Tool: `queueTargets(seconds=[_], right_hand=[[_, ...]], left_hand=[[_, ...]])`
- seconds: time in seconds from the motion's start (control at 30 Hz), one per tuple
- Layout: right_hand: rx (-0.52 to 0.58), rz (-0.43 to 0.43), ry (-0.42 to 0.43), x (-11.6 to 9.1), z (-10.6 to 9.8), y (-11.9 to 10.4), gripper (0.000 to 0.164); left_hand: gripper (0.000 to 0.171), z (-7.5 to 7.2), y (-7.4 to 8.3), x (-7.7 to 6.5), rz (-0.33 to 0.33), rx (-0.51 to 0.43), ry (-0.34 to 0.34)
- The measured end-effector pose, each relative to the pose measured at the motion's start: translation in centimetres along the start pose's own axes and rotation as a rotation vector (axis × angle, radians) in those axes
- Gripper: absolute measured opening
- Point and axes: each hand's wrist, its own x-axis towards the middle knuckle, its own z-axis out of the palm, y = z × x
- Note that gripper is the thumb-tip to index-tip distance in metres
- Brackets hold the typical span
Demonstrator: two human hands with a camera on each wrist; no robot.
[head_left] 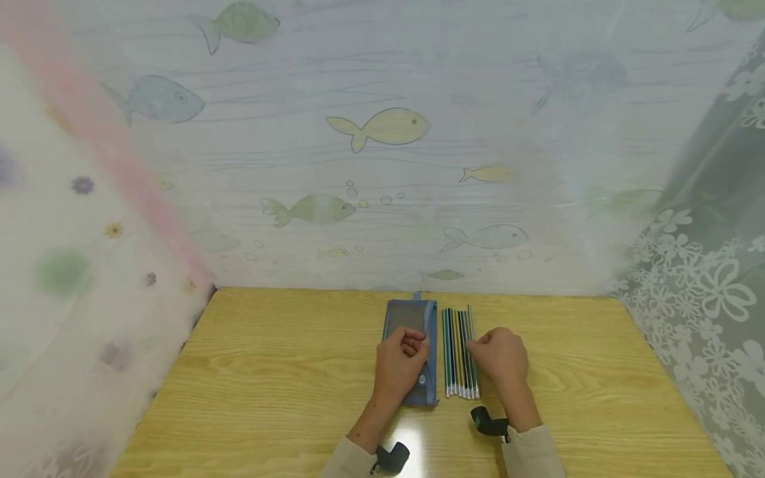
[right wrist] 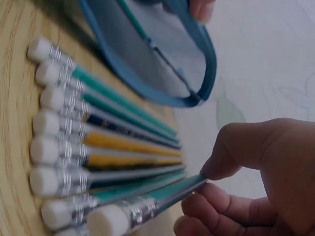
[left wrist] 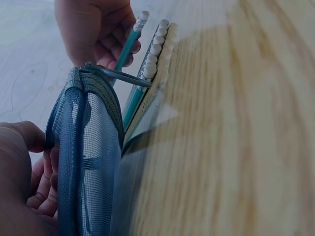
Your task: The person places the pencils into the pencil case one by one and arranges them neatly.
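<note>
A blue mesh pencil case (head_left: 408, 317) lies lengthwise on the table, and my left hand (head_left: 399, 365) pinches its upper edge. In the right wrist view the mouth of the case (right wrist: 210, 73) gapes, with a fingertip of the left hand at its rim. My right hand (head_left: 502, 355) pinches a green pencil (right wrist: 174, 192) between thumb and fingers, at the right end of a row of pencils (head_left: 455, 352). The held pencil's white eraser end (left wrist: 142, 17) is lifted above the row in the left wrist view. Teal, yellow and dark pencils lie side by side, erasers toward me.
The wood-grain table (head_left: 287, 372) reaches back to a wall covering (head_left: 394, 219) printed with fish. A lacy flowered curtain (head_left: 705, 279) hangs at the right. Black wrist cameras (head_left: 393, 458) sit below both hands. A loop-shaped pull (left wrist: 123, 76) sticks out from the case's end.
</note>
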Motion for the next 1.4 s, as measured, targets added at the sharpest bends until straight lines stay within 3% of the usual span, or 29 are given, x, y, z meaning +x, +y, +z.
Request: queueTargets(seconds=[0.43, 0.77, 1.0, 1.4], right_hand=[[0.14, -0.06, -0.092, -0.3, 1.0, -2.1, 0.032], [0.164, -0.094, -0.092, 0.0, 2.4, -3.0, 0.026], [0.23, -0.069, -0.108, 0.0, 3.2, -3.3, 0.022], [0.292, -0.035, -0.112, 0.1, 3.4, -3.7, 0.021]], left_hand=[[0.007, -0.1, -0.1, -0.1, 0.007, 0.007, -0.004], [0.008, 0.2, -0.1, -0.1, -0.018, 0.007, 0.004], [0.008, 0.2, 0.2, 0.0, -0.038, -0.003, 0.01], [0.008, 0.2, 0.1, 0.1, -0.019, -0.014, 0.005]])
